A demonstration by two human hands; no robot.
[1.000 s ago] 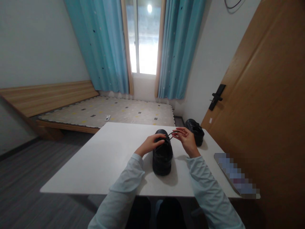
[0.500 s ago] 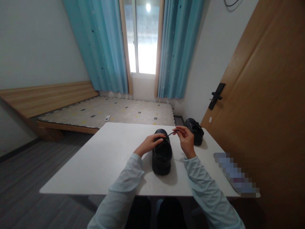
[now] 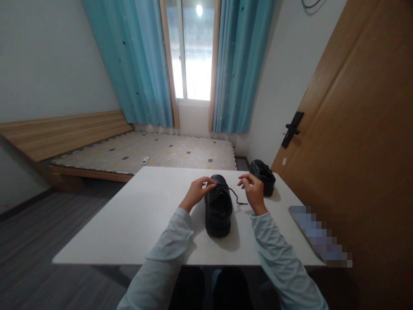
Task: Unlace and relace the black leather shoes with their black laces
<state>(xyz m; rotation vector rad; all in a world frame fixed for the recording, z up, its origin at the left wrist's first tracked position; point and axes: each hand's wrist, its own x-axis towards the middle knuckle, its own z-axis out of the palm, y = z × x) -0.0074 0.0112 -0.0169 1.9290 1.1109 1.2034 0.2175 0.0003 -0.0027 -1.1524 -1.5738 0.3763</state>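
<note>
Our left fingers point(image 3: 206, 184) pinch the lace at the black shoe point(image 3: 218, 209) — mid-desk, toward the far edge; right hand point(image 3: 252, 192) hovers beside it, fingers loosely curled, lace end point(image 3: 238, 200) lying free.

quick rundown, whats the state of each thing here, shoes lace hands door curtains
near shoe: upright on the white table, toe pointing away
lace: loose, one end trailing on the table to the shoe's right
left hand: fingers pinched at the shoe's lacing
right hand: raised beside the shoe, whether it grips the lace is unclear
far shoe: upright at the table's far right corner, untouched
door: open
curtains: drawn apart
</note>
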